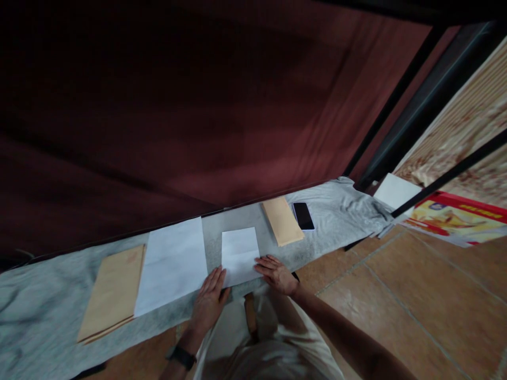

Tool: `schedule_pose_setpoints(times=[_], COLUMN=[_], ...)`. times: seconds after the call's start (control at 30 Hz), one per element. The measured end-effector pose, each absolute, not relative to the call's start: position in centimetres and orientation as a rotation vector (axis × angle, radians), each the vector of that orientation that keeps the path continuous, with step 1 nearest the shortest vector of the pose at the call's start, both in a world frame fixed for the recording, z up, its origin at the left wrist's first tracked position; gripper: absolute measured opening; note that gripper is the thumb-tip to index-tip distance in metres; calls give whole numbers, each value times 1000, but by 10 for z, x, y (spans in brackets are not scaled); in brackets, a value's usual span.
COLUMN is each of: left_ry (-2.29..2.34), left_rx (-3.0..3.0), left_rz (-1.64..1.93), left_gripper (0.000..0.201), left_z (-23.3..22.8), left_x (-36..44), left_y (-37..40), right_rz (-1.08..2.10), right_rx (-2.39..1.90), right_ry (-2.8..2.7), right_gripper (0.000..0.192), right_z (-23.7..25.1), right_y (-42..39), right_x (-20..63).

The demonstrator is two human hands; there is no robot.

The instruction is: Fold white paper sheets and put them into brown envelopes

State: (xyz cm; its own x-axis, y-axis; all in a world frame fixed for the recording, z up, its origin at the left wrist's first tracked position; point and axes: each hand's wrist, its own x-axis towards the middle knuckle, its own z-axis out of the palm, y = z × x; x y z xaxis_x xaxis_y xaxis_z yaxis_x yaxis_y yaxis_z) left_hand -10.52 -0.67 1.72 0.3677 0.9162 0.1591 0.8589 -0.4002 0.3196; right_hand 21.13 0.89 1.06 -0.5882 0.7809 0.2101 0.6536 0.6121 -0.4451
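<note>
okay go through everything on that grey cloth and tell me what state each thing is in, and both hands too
Folded white paper: flat, pressed at its near edge by both hands.
Left hand: open, palm down.
Right hand: open, fingers spread on the paper's corner.
Large white sheet: unfolded, flat.
Left brown envelope stack: lying flat.
Right brown envelope: lying flat.
Phone: screen dark, face up.
Grey cloth: spread, wrinkled.

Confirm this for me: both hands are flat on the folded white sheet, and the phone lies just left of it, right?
Not quite. In the head view the phone lies to the right, past a brown envelope. Both the left hand and right hand do press the folded white sheet.
</note>
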Motion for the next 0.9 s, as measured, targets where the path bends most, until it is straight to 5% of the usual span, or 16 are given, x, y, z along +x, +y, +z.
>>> schedule_pose_setpoints(times=[0.6, 0.9], left_ry=[1555, 1706], left_rx=[1932, 2390], left_rz=[819, 488], left_gripper=[56, 57], left_z=[19, 9], left_x=[-87, -21], left_y=[23, 41], right_rz=[539, 190], right_rx=[-1265, -1466], right_ry=[-2140, -2260], right_gripper=[51, 50], right_z=[14, 5], right_y=[23, 30], right_x=[198, 141])
